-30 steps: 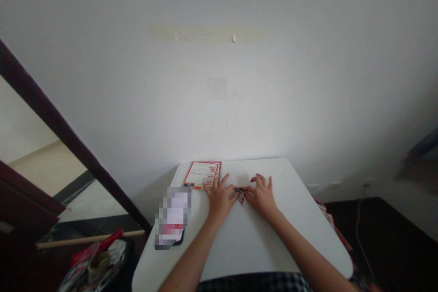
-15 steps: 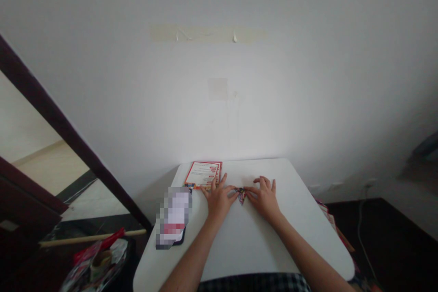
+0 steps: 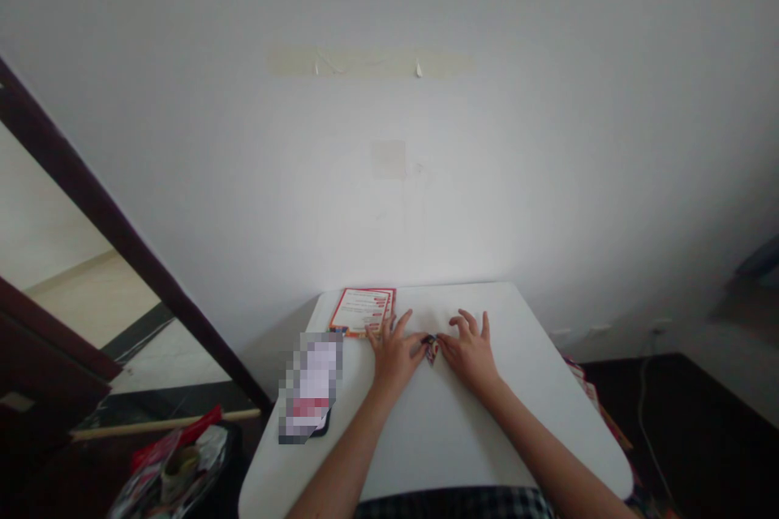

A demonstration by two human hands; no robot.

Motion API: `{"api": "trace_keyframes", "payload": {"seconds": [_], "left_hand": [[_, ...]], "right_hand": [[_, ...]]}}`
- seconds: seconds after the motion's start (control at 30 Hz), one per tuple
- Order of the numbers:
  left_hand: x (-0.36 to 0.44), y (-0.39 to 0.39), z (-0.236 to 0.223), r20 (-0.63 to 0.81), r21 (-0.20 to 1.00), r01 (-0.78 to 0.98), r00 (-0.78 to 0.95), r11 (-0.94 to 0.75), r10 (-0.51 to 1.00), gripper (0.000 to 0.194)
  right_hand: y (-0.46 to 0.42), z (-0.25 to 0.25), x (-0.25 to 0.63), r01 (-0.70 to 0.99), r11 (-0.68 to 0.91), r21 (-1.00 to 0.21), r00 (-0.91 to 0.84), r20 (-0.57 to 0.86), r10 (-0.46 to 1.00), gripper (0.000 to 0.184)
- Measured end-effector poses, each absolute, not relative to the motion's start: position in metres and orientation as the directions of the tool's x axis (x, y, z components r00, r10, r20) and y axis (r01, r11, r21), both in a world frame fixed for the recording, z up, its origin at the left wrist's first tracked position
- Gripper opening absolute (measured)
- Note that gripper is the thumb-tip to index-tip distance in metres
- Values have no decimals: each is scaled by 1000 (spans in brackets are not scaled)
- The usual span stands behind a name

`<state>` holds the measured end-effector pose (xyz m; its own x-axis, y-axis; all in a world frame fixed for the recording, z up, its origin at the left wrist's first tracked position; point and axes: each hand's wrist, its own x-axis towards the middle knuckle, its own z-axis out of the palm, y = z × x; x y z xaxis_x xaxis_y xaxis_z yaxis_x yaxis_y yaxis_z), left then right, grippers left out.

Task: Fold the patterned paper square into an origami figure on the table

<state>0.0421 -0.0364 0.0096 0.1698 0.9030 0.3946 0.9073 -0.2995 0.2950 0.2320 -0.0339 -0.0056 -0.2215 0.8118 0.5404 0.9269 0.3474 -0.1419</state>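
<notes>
One folded paper (image 3: pixel 432 351) lies between both hands' (image 3: pixel 394 358) (image 3: pixel 470 353) fingertips.

Light dim, diffuse and cool, source out of view: the wall (image 3: pixel 462 211) reads brightest low in the middle, greys toward the corners, and takes a soft shadow left of the table (image 3: pixel 438 438), with another faint one beside the right forearm (image 3: pixel 548 446). Dark floor (image 3: pixel 718 422) at lower right sinks nearly to black. Fine detail is soft on the small patterned piece (image 3: pixel 432 352), print on the cards (image 3: pixel 361 310) is illegible, and coarse mosaic blocks cover the phone (image 3: pixel 310 381).
</notes>
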Motion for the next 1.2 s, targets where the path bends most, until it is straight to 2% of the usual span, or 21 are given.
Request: {"api": "trace_keyframes", "payload": {"seconds": [0.23,0.6,0.97,1.2], "left_hand": [[42,-36,6,382,293,910,172,-295,908,24],[42,-36,5,398,271,909,195,-318,896,25],[44,-38,5,448,227,906,228,-357,864,26],[43,-38,5,445,249,907,204,-339,872,26]], "right_hand": [[-37,-5,231,920,347,-184,-212,512,832,22],[-35,-1,230,931,326,-162,-230,434,871,23],[-32,-10,230,931,330,-157,-221,478,850,25],[-31,-10,229,942,309,-131,-217,464,859,24]]}}
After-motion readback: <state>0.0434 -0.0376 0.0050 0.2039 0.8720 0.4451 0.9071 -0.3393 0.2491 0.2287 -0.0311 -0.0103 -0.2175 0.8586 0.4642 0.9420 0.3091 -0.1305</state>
